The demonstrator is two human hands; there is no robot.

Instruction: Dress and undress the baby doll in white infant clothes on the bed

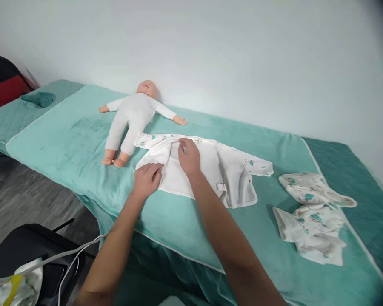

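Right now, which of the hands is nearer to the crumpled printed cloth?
The right hand. It rests midway along the spread white garment, with the crumpled printed cloth further to its right. The left hand is at the garment's opposite edge, nearer the doll.

Baby garment (210, 170): white, teal prints. Crumpled cloth (312, 216): white, teal and reddish prints. Blanket (70, 144): mint green, white edging. Doll (130, 119): white suit. Wall (242, 51): pale.
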